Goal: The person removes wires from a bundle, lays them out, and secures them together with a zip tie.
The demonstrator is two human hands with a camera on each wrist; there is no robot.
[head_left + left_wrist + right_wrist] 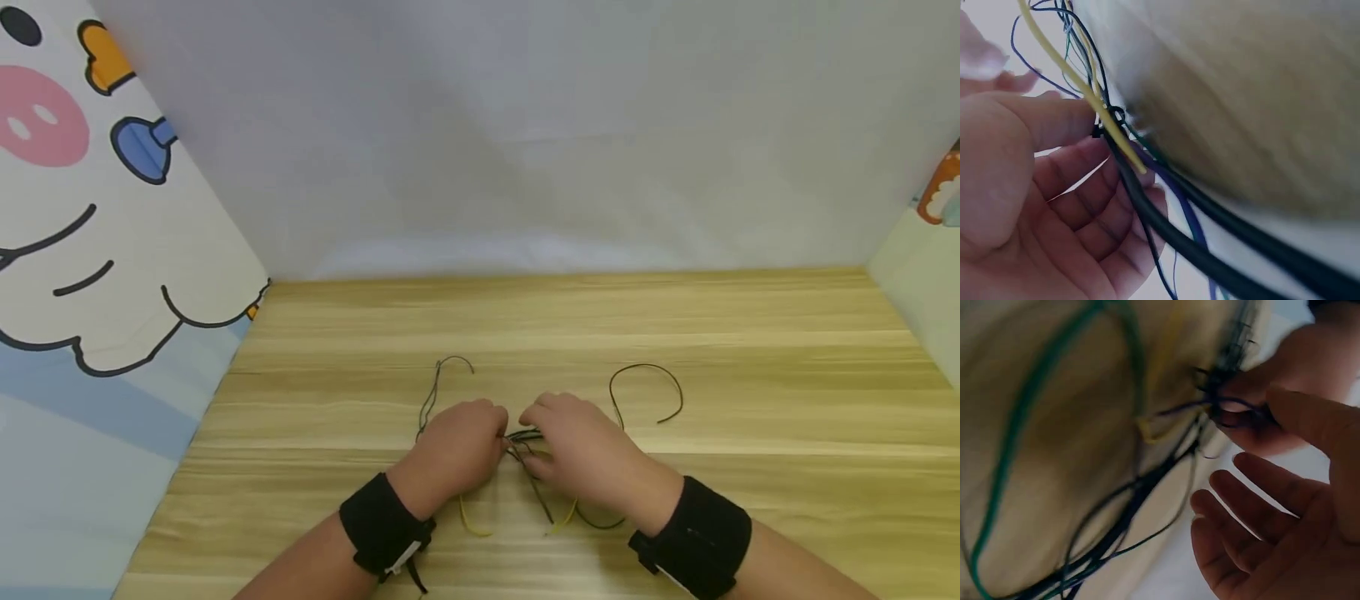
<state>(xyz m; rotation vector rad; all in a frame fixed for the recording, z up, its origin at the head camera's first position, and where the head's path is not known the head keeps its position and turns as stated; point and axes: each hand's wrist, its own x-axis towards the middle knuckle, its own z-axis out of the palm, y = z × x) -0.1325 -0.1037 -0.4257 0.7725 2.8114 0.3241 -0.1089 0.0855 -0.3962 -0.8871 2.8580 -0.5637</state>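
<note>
A bundle of thin wires (527, 434) runs between the two hands, low in the middle of the head view. My left hand (467, 446) pinches it between thumb and fingers. In the left wrist view, thick black strands (1169, 231) trail from that pinch, and a yellow wire (1054, 53) crosses the thumb tip. My right hand (581, 446) is beside the bundle, its thumb held apart from the fingers. A purple wire (1179, 407) curves out toward the right thumb tip in the right wrist view. Green wire (1007, 437) loops out on that view's left.
Loose wire ends spread over the wooden table (750, 358): one loop (681, 392) at the right, a bent dark end (437, 375) at the left. A white curtain-like backdrop (562, 142) rises behind. A cartoon panel (150, 333) borders the left side.
</note>
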